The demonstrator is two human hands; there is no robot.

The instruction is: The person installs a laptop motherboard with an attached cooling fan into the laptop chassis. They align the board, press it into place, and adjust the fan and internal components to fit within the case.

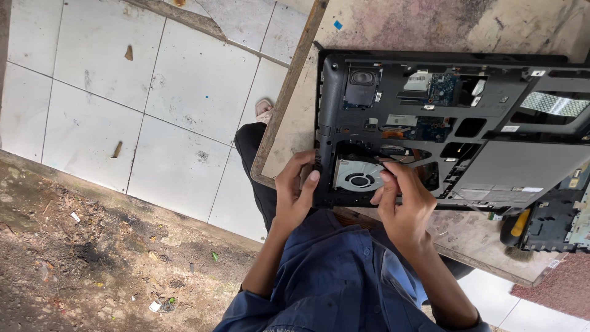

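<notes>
Landmark: round grey metal cooling fan [358,174] in the opened dark plastic laptop base [442,123].
Right hand [402,206]: nearer, fingers pinching at the fan's right edge.
Left hand [295,193]: left of the fan, fingers curled, gripping the base's corner.

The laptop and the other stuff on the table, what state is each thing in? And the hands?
Laptop: upside down, bottom cover off, insides showing.
Fan: bare, sitting in its corner of the laptop.
Left hand: gripping the laptop's near edge.
Right hand: fingertips pinched at the fan's edge.
Table: worn and stained top.
Screwdriver: lying on the table, not held.
</notes>
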